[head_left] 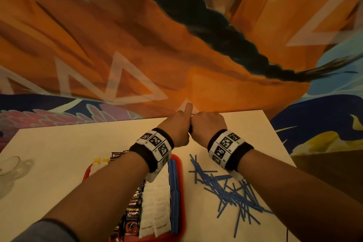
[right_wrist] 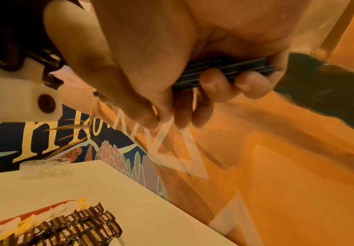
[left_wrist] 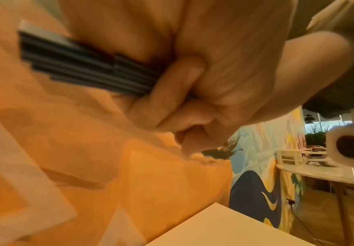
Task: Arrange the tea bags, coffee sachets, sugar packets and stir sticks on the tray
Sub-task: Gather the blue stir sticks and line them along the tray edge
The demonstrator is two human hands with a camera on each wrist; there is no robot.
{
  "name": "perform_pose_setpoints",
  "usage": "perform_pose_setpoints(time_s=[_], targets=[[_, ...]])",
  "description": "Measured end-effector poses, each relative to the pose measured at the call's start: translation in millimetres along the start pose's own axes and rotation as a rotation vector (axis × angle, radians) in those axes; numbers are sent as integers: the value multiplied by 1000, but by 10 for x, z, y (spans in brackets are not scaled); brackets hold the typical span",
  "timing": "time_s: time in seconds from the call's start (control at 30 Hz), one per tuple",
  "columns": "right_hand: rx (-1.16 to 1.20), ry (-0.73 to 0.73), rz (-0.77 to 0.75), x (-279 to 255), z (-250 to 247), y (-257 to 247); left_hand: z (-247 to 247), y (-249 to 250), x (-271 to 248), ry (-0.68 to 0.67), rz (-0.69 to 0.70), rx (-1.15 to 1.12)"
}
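Stir sticks, a blue bundle (right_wrist: 224, 73), gripped by both hands at upper centre of the head view, raised above the far desk edge. Right hand (head_left: 208, 124) grip closed, fingers (right_wrist: 214, 88) curled round the bundle; left hand (head_left: 176, 125) grip also closed on it, fingers (left_wrist: 172, 86) wrapped, index finger pointing up. Hands touching each other. Below, lower centre: red tray (head_left: 179, 192) on the desk (head_left: 59, 163), holding a row of blue sticks (head_left: 173, 192) along its right edge, white sugar packets (head_left: 157, 202), dark coffee sachets (head_left: 133, 208), yellow-tagged tea bags (head_left: 99, 163) at the far end. Loose stick pile (head_left: 229, 190) on the desk, lower right, beside the tray. Clear cups (head_left: 11, 171) at left edge. Orange mural wall (head_left: 137, 45) behind.
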State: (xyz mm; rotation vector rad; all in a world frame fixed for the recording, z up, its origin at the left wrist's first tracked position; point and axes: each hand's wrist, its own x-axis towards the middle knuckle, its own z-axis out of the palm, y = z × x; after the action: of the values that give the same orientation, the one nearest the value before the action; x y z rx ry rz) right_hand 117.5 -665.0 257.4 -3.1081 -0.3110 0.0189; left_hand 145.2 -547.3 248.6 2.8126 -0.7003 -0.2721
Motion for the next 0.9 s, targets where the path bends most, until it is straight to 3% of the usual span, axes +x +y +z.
perform_pose_setpoints(time_s=[0.27, 0.33, 0.43, 0.53, 0.77, 0.83, 0.9], targets=[[84, -48, 66, -6, 18, 36, -195, -158, -120, 60, 52, -111], [144, -71, 153, 3, 8, 109, -278, -313, -187, 120, 4, -334], [187, -87, 216, -7, -8, 115, -251, -435, -303, 221, -79, -917], [178, -67, 178, -9, -59, -22, -109, -324, -354, 177, -131, -1240], [147, -52, 67, -17, -87, -81, -9, -270, -372, 225, -158, -1337], [297, -91, 0, -27, -82, 42, -45, -301, -412, 234, -160, -1358], [598, -61, -38, -33, -88, 218, -88, -363, -448, 256, -164, -1394]])
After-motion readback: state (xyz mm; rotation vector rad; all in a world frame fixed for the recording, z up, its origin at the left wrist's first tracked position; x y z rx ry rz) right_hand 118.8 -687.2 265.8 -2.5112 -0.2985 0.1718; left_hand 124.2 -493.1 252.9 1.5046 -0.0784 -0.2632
